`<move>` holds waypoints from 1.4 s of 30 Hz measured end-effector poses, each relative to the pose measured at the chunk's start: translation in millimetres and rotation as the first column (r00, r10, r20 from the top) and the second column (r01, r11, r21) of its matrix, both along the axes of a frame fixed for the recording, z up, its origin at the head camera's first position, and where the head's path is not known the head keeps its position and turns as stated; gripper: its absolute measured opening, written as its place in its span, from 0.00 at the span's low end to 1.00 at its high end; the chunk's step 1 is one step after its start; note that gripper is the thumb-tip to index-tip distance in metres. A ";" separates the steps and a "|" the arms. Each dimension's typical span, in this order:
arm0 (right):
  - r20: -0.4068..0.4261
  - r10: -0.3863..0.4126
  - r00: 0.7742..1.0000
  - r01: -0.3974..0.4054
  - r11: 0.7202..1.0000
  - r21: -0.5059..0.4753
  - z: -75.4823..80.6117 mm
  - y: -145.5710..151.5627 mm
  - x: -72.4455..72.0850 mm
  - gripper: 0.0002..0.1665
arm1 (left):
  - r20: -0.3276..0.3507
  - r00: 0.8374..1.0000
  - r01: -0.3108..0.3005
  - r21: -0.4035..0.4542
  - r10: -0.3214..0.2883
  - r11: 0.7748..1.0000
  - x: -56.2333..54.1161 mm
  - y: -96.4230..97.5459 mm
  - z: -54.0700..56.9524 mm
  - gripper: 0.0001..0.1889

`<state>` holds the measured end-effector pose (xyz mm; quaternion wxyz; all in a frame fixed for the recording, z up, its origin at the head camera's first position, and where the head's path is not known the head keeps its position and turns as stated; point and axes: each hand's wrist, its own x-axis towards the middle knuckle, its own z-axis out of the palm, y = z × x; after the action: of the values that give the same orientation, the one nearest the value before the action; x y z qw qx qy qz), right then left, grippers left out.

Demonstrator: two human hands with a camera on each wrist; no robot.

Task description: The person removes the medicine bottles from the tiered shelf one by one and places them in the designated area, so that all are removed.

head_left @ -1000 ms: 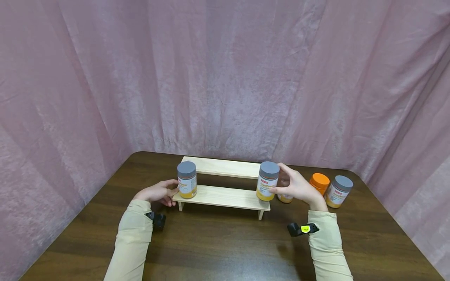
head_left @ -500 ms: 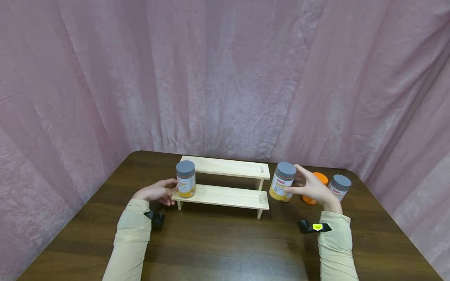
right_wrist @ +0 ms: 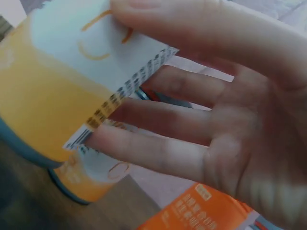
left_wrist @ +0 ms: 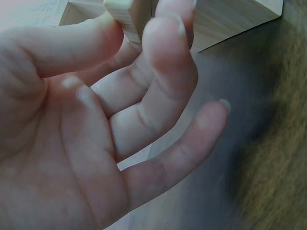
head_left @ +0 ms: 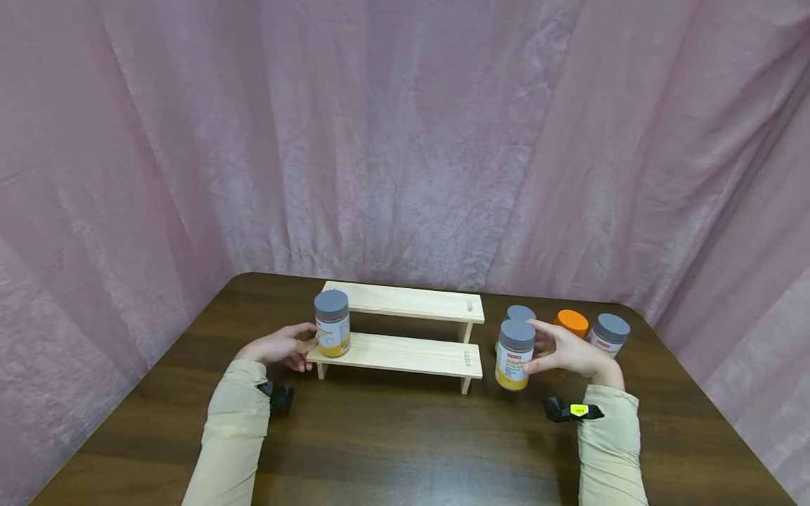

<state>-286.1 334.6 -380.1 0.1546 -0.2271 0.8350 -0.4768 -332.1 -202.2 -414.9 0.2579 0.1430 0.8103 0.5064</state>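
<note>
My right hand point(head_left: 566, 351) grips a supplement jar point(head_left: 515, 358) with a grey lid and a white and yellow label. Thumb and fingers lie on opposite sides of this jar, upright to the right of the two-tier wooden shelf point(head_left: 405, 353). In the right wrist view the thumb presses the label of the held jar point(right_wrist: 57, 81). My left hand point(head_left: 278, 348) is at the shelf's left end; its thumb and curled fingers pinch the board's end point(left_wrist: 129, 17), while the little finger is held away. A similar grey-lidded jar point(head_left: 332, 327) stands upright on the lower tier's left end.
Right behind the held jar stands another grey-lidded jar point(head_left: 520, 312). Farther right are an orange-lidded bottle point(head_left: 571, 322) and one more grey-lidded jar point(head_left: 610, 330), both partly hidden by the right hand. A pink curtain point(head_left: 405, 140) hangs behind the dark wooden table point(head_left: 392, 443).
My right hand has carried its jar rightward from the lower tier's right end, then lower and nearer to me, uncovering the jar behind. The left hand stays at the shelf's left end.
</note>
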 end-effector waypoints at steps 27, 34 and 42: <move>-0.011 0.042 0.999 -0.041 0.998 0.055 -22.9 20.0 -3.1 0.48 | -0.005 1.000 0.000 -0.005 0.000 1.000 0.4 1.0 2.8 0.26; 0.024 0.065 0.998 -0.065 0.998 -0.012 -25.2 23.4 -3.6 0.37 | 0.000 1.000 -0.005 0.005 0.005 1.000 1.1 1.2 1.7 0.25; -0.062 0.099 0.993 -0.103 0.992 -0.077 -23.7 24.6 -4.2 0.35 | 0.005 1.000 -0.008 0.001 0.008 1.000 0.4 1.5 1.1 0.26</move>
<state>-290.2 359.2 -403.8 0.1452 -0.2888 0.8067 -0.4948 -331.7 -200.7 -413.9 0.2579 0.1386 0.8101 0.5079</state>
